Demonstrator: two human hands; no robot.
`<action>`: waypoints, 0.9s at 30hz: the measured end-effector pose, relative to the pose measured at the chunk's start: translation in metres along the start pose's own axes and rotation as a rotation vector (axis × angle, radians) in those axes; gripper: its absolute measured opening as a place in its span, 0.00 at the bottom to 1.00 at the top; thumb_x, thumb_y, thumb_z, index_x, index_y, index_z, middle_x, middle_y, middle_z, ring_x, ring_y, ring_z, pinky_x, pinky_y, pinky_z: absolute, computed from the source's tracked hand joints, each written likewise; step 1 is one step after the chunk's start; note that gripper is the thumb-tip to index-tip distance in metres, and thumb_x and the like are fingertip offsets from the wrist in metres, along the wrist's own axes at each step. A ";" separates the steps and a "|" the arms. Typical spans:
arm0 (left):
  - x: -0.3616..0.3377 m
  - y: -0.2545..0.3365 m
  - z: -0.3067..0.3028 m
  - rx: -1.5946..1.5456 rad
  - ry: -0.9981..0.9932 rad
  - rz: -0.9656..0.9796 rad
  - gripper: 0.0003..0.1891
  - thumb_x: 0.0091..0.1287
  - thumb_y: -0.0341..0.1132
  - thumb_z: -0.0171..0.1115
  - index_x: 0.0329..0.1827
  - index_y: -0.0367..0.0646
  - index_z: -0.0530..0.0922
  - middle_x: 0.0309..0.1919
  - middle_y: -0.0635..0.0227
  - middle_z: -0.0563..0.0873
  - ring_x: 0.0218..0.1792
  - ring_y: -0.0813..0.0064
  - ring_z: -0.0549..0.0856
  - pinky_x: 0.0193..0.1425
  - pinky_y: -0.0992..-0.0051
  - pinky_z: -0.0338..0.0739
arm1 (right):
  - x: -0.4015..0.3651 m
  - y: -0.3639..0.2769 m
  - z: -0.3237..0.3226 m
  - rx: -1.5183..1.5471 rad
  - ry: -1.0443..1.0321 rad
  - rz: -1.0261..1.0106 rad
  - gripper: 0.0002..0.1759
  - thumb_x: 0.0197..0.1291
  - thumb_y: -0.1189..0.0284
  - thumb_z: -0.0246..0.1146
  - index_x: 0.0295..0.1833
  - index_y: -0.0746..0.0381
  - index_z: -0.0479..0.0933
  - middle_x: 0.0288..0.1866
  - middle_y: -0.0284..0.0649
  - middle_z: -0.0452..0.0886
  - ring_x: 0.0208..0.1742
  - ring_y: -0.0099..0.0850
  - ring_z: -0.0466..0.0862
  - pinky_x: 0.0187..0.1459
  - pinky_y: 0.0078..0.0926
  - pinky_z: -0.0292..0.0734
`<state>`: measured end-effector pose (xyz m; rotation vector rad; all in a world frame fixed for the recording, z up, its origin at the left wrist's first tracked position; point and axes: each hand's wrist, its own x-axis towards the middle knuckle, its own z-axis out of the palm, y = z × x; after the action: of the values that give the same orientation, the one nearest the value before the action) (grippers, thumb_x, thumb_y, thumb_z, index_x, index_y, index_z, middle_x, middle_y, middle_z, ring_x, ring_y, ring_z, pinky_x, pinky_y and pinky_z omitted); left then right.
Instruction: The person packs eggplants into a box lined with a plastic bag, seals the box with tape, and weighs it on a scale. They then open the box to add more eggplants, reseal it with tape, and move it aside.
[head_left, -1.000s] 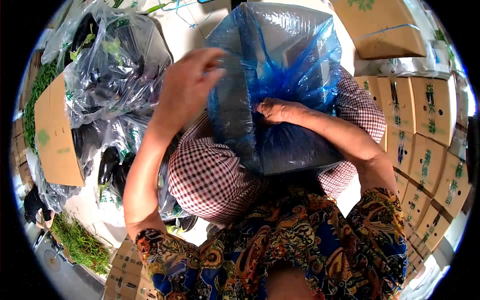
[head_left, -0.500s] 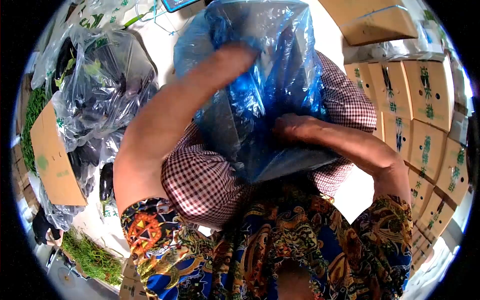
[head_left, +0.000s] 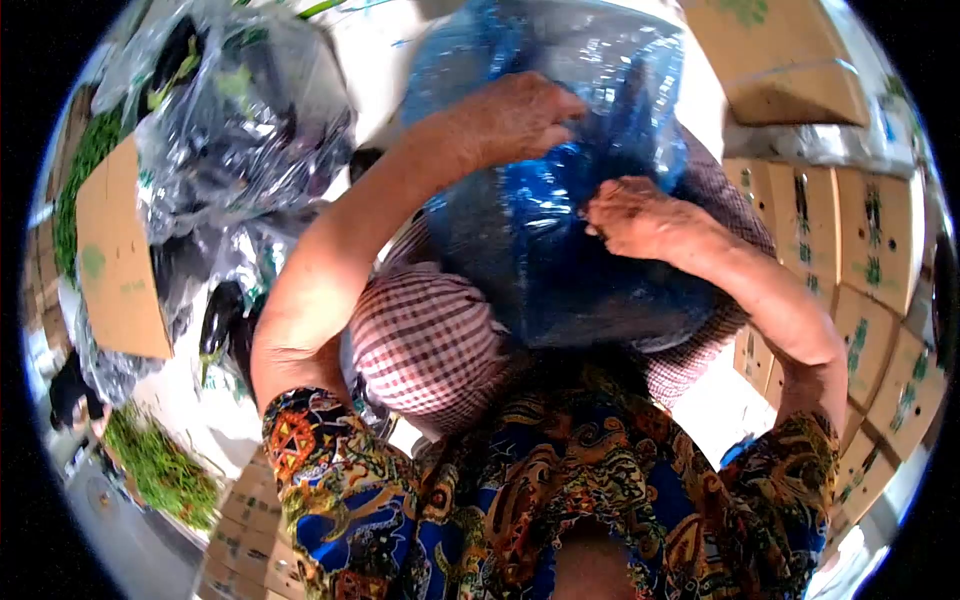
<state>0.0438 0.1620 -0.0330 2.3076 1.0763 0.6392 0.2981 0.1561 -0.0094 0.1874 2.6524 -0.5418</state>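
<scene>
A large translucent blue plastic bag (head_left: 450,240) lies between my knees, its plastic spread over the sides of what looks like a box. My left hand (head_left: 530,115) is over the upper middle of the bag, fingers bent and apart, with nothing visible between them. Lower and to the right, my right hand (head_left: 640,215) is closed at the bag's inner folds, and its fingertips seem to pinch the blue plastic. What lies deep in the bag is dark and hard to make out.
Clear plastic bags (head_left: 250,130) with dark eggplants are on the left, beside a cardboard flap (head_left: 115,250). Green vegetables (head_left: 165,465) lie at the lower left. Stacked cartons (head_left: 870,230) line the right side, and a carton (head_left: 780,60) stands at the upper right.
My left hand has come up out of the bag's folds and moved right. My right hand has risen slightly and shifted right. The view has shifted, and the bag sits further right.
</scene>
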 end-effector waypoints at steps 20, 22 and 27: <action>-0.373 0.231 0.215 -0.252 0.674 -1.598 0.08 0.68 0.31 0.59 0.45 0.37 0.80 0.37 0.56 0.82 0.36 0.58 0.82 0.39 0.66 0.77 | 0.062 0.138 0.108 0.152 -0.328 0.313 0.21 0.65 0.63 0.50 0.58 0.60 0.75 0.58 0.46 0.78 0.59 0.45 0.76 0.62 0.35 0.69; -0.387 0.255 0.234 -0.080 0.607 -1.538 0.09 0.69 0.26 0.54 0.48 0.37 0.79 0.37 0.56 0.81 0.38 0.57 0.81 0.40 0.67 0.78 | 0.054 0.153 0.117 0.171 -0.308 0.304 0.20 0.66 0.63 0.49 0.57 0.60 0.76 0.57 0.46 0.79 0.58 0.45 0.77 0.60 0.35 0.71; -0.373 0.274 0.239 -0.254 0.696 -1.649 0.14 0.69 0.28 0.54 0.56 0.36 0.74 0.51 0.51 0.76 0.51 0.52 0.77 0.51 0.60 0.74 | 0.070 0.146 0.111 0.216 -0.287 0.280 0.21 0.66 0.60 0.51 0.57 0.62 0.75 0.58 0.46 0.77 0.60 0.46 0.75 0.62 0.34 0.68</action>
<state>0.1249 -0.3459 -0.1180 0.3771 2.4033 0.6986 0.3078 0.2481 -0.1830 0.4981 2.2399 -0.7011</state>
